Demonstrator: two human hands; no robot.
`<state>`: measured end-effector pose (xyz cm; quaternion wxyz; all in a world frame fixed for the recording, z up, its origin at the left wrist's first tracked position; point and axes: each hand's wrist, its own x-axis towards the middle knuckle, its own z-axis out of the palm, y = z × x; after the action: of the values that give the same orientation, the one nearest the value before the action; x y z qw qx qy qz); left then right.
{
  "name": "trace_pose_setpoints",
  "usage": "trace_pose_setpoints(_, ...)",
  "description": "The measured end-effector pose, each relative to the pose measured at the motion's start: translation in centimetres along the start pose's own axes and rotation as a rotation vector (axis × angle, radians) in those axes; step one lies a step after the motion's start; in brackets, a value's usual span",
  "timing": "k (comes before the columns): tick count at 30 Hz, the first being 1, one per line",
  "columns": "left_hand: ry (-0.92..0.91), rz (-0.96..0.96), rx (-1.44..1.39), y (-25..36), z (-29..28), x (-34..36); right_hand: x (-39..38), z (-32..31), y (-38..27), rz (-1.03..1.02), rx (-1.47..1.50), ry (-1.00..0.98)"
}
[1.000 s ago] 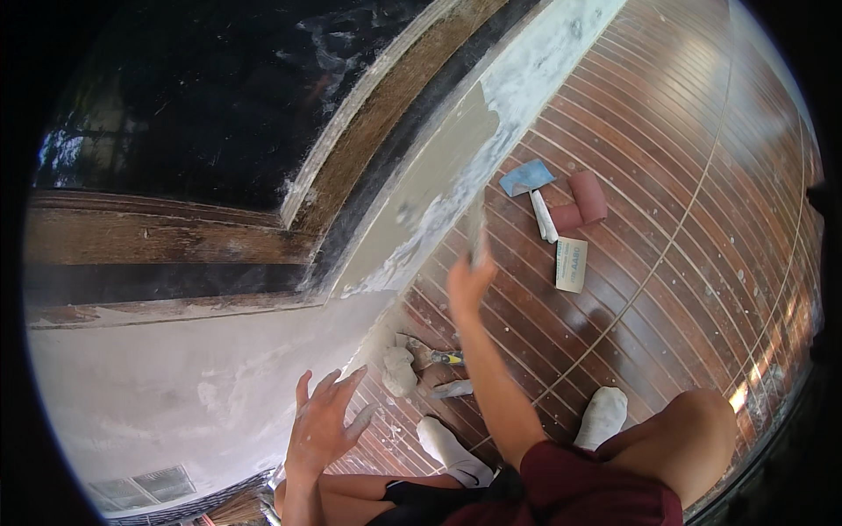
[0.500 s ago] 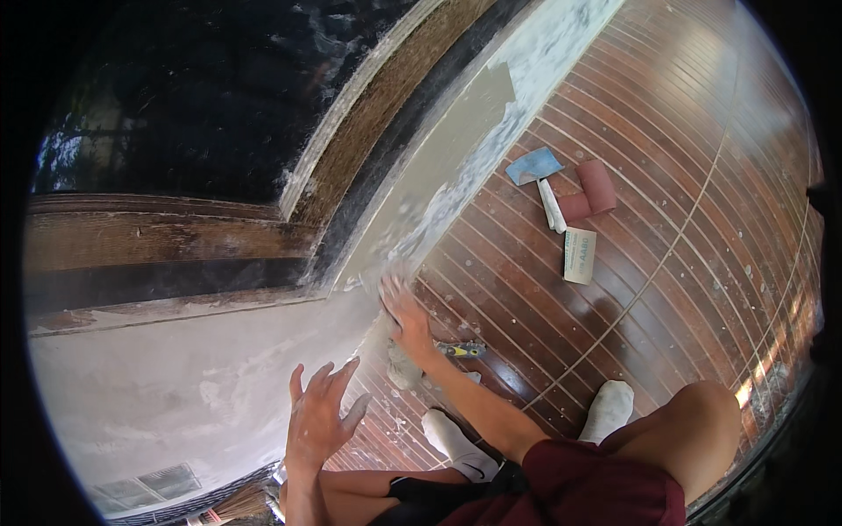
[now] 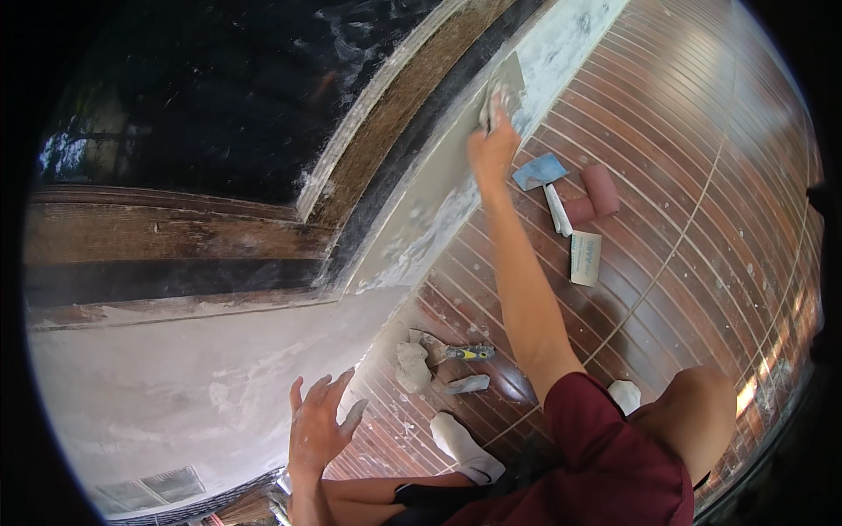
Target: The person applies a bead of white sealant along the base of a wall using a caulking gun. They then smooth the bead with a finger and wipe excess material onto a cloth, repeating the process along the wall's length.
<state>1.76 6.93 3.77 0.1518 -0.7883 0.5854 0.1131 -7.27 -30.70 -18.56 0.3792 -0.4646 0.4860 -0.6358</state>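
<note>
Right hand [image 3: 494,147], bare and smeared pale at the fingers, is closed on a pale grey, thin, flat tool [image 3: 486,109], blurred, its exact outline not readable. Tool lies at the long, narrow band of grey putty on the white wall strip [image 3: 438,167], near the band's far end; whether its edge touches is unclear. Left hand [image 3: 317,430], fingers spread, holds nothing visible; near the lower white wall [image 3: 202,377], contact uncertain. Handling estimate: tool light, fairly stiff, perhaps springy at a thin edge, slippery where smeared; best held across its back, fingers clear of the working edge. Putty band probably soft and easily marked. On brown slatted floor [image 3: 667,289]: rough grey-white lump [image 3: 411,368], likely dense and crumbly, cupped from below, beside scraper with yellow-and-black handle [image 3: 471,352].
</note>
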Motion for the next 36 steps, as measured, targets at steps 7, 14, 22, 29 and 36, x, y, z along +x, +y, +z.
trace_pose_setpoints(7, 0.05, 0.065, 0.012, 2.3, -1.1, -0.1, -27.9, -0.9, -2.6, -0.224, 0.173, -0.435)
trace_pose_setpoints(14, 0.062, 0.019, 0.001, 2.3, -1.5, 0.4, -16.4, -5.1, -0.2, 0.209, 0.043, 0.118)
trace_pose_setpoints(22, 0.039, -0.02, 0.032, 0.7, -0.9, 0.1, 6.3, -2.9, -0.3, 0.135, -0.064, -0.027)
trace_pose_setpoints(29, 0.09, 0.029, 0.055, 1.8, -1.1, 0.3, -12.4, -1.6, -0.5, -0.321, -0.023, -0.228)
trace_pose_setpoints(36, 0.083, 0.001, 0.027, 2.1, -1.5, -0.1, -6.4, -5.4, 0.0, -0.062, -0.005, 0.215)
